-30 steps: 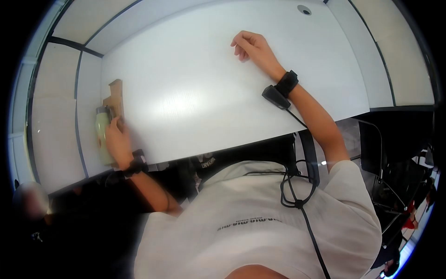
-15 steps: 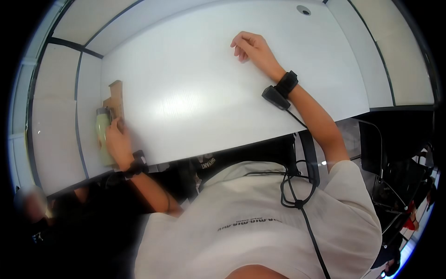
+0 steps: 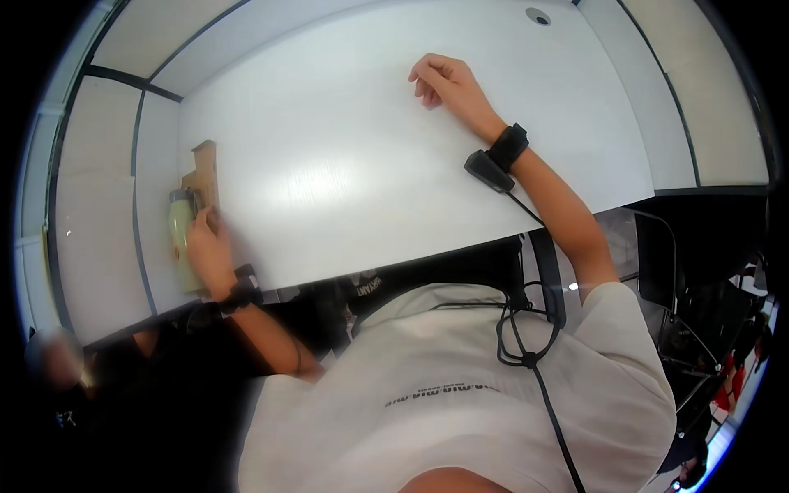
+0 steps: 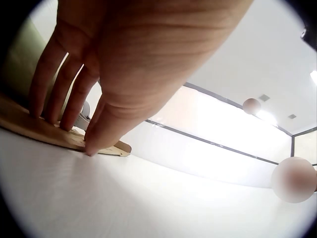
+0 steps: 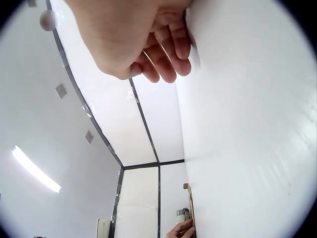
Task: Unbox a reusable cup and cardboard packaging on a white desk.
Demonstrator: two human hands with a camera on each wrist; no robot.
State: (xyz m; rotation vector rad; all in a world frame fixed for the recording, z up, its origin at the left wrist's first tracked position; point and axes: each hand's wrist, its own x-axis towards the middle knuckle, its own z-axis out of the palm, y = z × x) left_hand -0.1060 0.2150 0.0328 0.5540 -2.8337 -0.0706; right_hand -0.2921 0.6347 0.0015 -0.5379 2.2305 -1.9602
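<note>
At the left end of the white table (image 3: 345, 148), my left hand (image 3: 211, 251) rests on a flat brown cardboard piece (image 3: 205, 168). In the left wrist view its fairly straight fingers (image 4: 72, 106) come down on the cardboard (image 4: 44, 131), the thumb at its near edge. A pale green bottle (image 3: 179, 226) with a grey cap lies beside that hand, along the left panel; the hand covers part of it. Further over on the table, my right hand (image 3: 450, 89) rests with loosely curled fingers and holds nothing, as the right wrist view of its fingers (image 5: 166, 64) also shows.
Light panels (image 3: 99, 181) border the table at the left, back and right. A round cable hole (image 3: 538, 17) is at the back right. A black cable (image 3: 526, 209) runs from the right wrist camera (image 3: 488, 171) over the front edge. Chairs (image 3: 678, 271) stand at the right.
</note>
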